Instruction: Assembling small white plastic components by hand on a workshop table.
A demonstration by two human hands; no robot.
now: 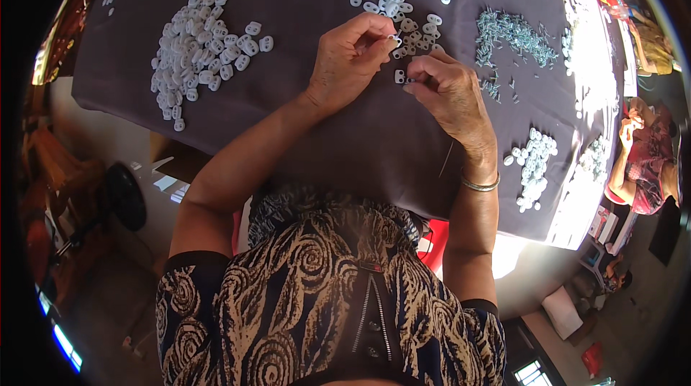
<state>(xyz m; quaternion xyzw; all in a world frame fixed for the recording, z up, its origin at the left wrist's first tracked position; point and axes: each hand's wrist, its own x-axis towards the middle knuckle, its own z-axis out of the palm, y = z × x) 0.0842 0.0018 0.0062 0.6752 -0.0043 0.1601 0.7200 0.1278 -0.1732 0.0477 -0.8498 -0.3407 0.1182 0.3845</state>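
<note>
Patterned in tan swirls on dark cloth, the person's dress point(302, 299) fills the lower frame, and both bare forearms rise from it to meet over a dark tablecloth point(360, 148). Closed to a pinch, the left hand point(349, 62) grips a small white plastic piece point(395, 39) between thumb and fingertips. Just beside it, the right hand point(450, 87), a bangle point(481, 186) on its wrist, is likewise curled shut, pinching another white piece point(399, 76) at its fingertips; what else it may hold is too small to tell. Doing this well seems to call for keeping both pinches close together and steady, the two parts squarely lined up. Directly beyond the fingertips lies a loose cluster of pieces point(417, 33). Farther left of the left hand sits a large white heap point(198, 55); right of the right hand, a scatter of small metal pins point(515, 33), and nearer the wrist a smaller white pile point(536, 163).
</note>
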